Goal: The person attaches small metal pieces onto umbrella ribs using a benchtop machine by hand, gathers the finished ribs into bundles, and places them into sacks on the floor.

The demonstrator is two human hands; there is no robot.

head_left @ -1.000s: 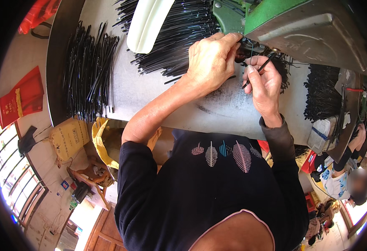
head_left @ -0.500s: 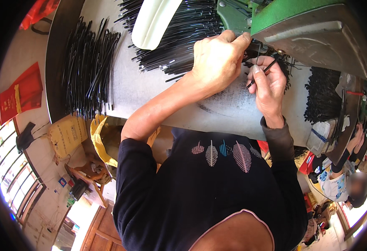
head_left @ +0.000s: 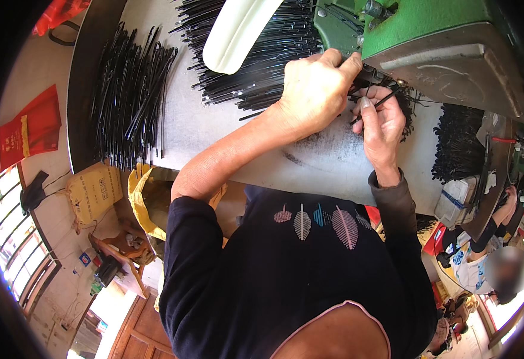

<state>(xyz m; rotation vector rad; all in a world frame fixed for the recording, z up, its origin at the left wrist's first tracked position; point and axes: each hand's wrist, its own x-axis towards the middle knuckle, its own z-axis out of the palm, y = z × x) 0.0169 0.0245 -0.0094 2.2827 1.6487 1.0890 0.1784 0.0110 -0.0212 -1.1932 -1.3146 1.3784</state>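
Note:
My left hand [head_left: 317, 90] is closed beside the green machine [head_left: 429, 27], its bent fingers close to the machine's working part. What those fingertips hold, if anything, is hidden. Just to the right and a little nearer, my right hand [head_left: 382, 122] pinches a thin black rod [head_left: 387, 97] between thumb and fingers. The rod slants up towards the underside of the machine head. A wide heap of similar black rods [head_left: 244, 72] lies to the left of my left hand, partly under a cream-white curved strip [head_left: 238, 36].
Another row of black rods [head_left: 131, 102] lies at the left of the metal table [head_left: 214, 158]. A dark bundle [head_left: 460, 143] is at the right, by a clear-wrapped pack [head_left: 455, 200]. A yellow bag [head_left: 139, 203] hangs below the table edge. Another person [head_left: 483, 263] sits at far right.
The whole view has shifted slightly. The black rod in my right hand reaches a little further right at its upper end; my left hand stays by the machine.

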